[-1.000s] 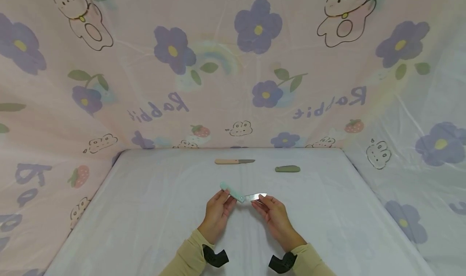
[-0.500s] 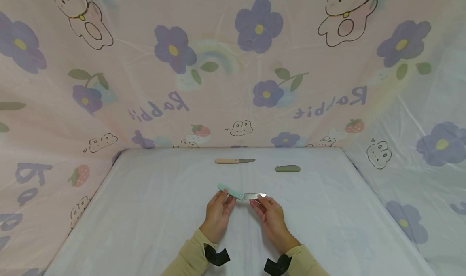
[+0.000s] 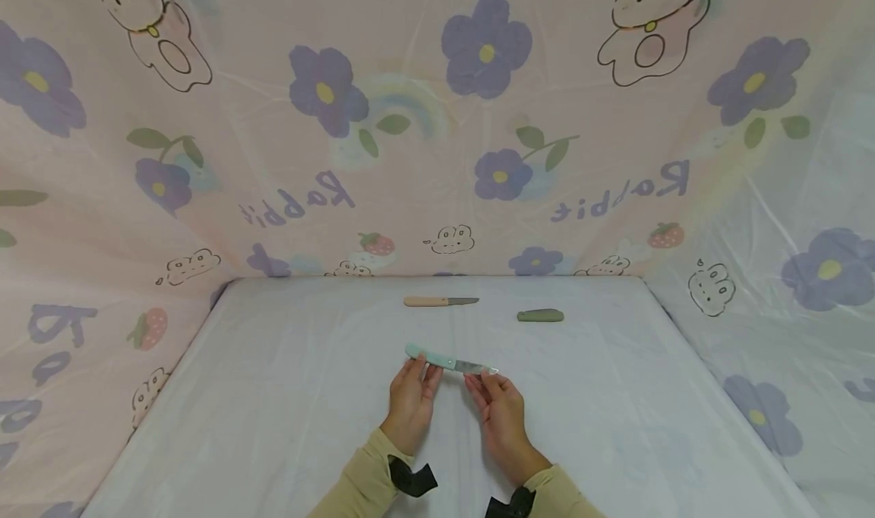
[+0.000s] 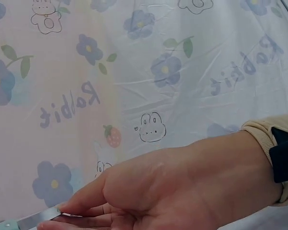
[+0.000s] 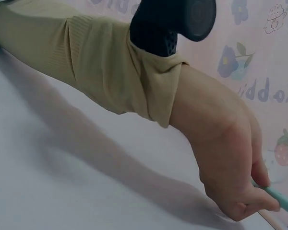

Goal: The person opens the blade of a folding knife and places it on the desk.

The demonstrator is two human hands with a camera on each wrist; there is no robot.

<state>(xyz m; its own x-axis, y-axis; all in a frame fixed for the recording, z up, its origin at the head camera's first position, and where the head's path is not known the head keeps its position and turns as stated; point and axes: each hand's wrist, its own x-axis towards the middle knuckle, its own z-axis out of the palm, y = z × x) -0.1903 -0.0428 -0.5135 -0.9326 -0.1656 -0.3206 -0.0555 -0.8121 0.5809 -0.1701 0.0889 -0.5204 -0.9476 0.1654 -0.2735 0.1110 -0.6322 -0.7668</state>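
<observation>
A mint-green folding knife point(image 3: 437, 359) is held above the white table in the head view, its blade point(image 3: 470, 367) swung out nearly in line with the handle. My left hand point(image 3: 410, 400) pinches the handle between thumb and fingers. At the other end, my right hand point(image 3: 506, 419) pinches the blade near its tip. In the left wrist view, the right hand point(image 4: 168, 184) has thumb and fingers on the shiny blade point(image 4: 38, 218). The right wrist view shows the left hand point(image 5: 225, 158) with the mint handle point(image 5: 281, 198) at its fingertips.
Behind the hands, a knife with a light wooden-coloured handle point(image 3: 425, 301) and its blade out lies on the white table point(image 3: 307, 396). To its right lies an olive-green folded knife point(image 3: 540, 316). Printed cloth point(image 3: 424, 161) surrounds the table's back and sides.
The blade has turned from an angle to nearly straight with the mint handle. The right hand has shifted slightly left and down; the handle has tilted flatter in the left hand.
</observation>
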